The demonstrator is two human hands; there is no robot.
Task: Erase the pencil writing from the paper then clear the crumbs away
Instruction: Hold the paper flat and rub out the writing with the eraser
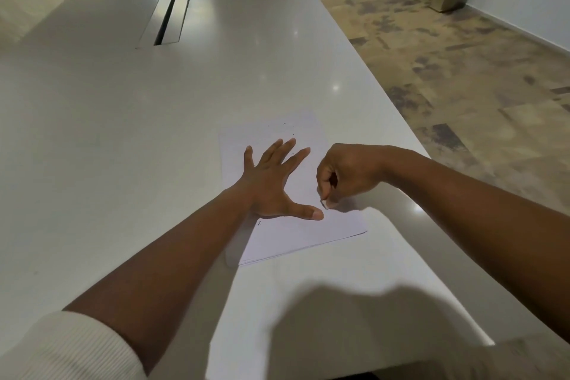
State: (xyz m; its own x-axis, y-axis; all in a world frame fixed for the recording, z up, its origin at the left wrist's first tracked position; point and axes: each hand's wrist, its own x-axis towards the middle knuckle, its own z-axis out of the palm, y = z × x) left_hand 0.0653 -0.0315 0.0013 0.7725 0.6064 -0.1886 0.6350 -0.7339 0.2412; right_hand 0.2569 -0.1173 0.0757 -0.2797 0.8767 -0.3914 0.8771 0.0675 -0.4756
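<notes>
The left hand [271, 182] lies flat with fingers spread, pinning the paper [290, 228] at the desk's [123, 139] right edge. The right hand [345, 176] pinches a small eraser [324, 203] against the sheet; short, light strokes should avoid creasing.

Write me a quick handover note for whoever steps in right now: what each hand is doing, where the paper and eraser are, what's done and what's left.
Left hand: flat, fingers spread, pressing the white sheet of paper against the pale grey table.
Right hand: curled, pinching a small pale eraser with its tip on the paper beside the left thumb.
Done: most of the sheet looks bare.
Left: a small pencil mark near the left wrist, then the dark crumbs scattered along the far edge of the paper need brushing off.
</notes>
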